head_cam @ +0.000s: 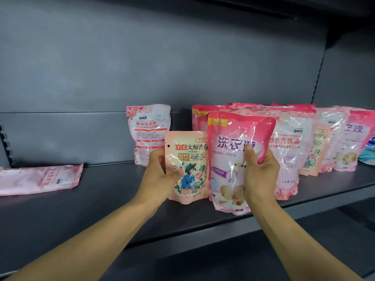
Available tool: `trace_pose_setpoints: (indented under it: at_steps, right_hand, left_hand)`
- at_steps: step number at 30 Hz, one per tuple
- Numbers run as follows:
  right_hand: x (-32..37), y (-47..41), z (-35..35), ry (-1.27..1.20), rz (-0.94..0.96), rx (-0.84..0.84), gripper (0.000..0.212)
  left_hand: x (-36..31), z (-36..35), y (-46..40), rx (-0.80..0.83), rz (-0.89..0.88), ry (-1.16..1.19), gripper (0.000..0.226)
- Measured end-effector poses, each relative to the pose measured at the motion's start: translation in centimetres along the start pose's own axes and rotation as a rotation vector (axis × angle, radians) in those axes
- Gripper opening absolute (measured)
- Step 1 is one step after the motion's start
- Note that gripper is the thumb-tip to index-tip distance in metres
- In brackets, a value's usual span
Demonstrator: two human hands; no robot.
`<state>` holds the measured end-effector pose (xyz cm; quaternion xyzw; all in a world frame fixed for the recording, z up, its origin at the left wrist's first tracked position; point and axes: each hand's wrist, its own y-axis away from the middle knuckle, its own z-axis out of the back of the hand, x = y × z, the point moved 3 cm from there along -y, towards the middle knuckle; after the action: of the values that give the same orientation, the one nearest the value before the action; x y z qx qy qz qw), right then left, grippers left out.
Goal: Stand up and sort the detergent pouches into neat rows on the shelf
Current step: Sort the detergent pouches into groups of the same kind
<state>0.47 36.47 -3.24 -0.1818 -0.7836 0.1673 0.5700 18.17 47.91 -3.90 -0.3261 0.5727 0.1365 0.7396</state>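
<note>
Head view of a dark grey metal shelf (101, 216) with a grey back panel. The left hand (160, 171) is gripping the left edge of a small peach plastic detergent pouch (187, 169) printed with a blue-coated figure among roses; the thumb is lying across the pouch front and the fingers are curling behind it. The pouch is standing upright, its base at or just above the shelf. The right hand (260, 169) is gripping the right side of a larger glossy pink detergent pouch (233, 159) bearing purple characters, thumb pressing on the front, fingers wrapping behind. This pouch is standing just beside the peach one, their edges touching or overlapping.

Behind and to the right, a crowded group of pink upright pouches (294, 138) is running toward the shelf's right end, where a blue-and-white pouch (368, 155) is partly showing at the frame edge. A single pale pink pouch (149, 132) is standing apart against the back panel. A pale pink pouch lying flat (40, 178) is resting well apart at the far left.
</note>
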Motion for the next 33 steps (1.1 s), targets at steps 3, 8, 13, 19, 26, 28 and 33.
trace_pose_setpoints:
  at_steps: [3,8,13,19,26,28,33]
  right_hand:
    - [0.3,0.4,0.0,0.03,0.015,0.023,0.015]
    - [1.1,0.8,0.4,0.2,0.052,0.059,0.039]
    - [3.6,1.9,1.0,0.485,0.263,0.026,0.081]
    - [7.1,5.7,-3.1,0.692,0.665,0.285,0.06]
    - [5.1,10.5,-13.9,0.721,0.614,0.835,0.039]
    - [3.8,11.7,-17.1,0.754,0.529,0.958,0.04]
    - [-0.8,13.3,-24.8,0.791,0.085,1.176,0.047]
  left_hand:
    - [0.0,0.1,0.1,0.009,-0.009,-0.012,0.045]
    - [0.1,0.6,0.4,-0.001,-0.042,-0.055,0.044]
    - [-0.6,1.5,0.5,-0.026,-0.086,-0.129,0.043]
    - [-0.9,4.7,0.8,-0.049,-0.107,-0.196,0.045]
    - [1.8,14.9,-0.1,-0.214,0.046,-0.381,0.05]
    - [3.0,19.2,-0.4,-0.29,0.096,-0.464,0.052]
    - [5.6,29.3,-1.4,-0.407,0.301,-0.911,0.061]
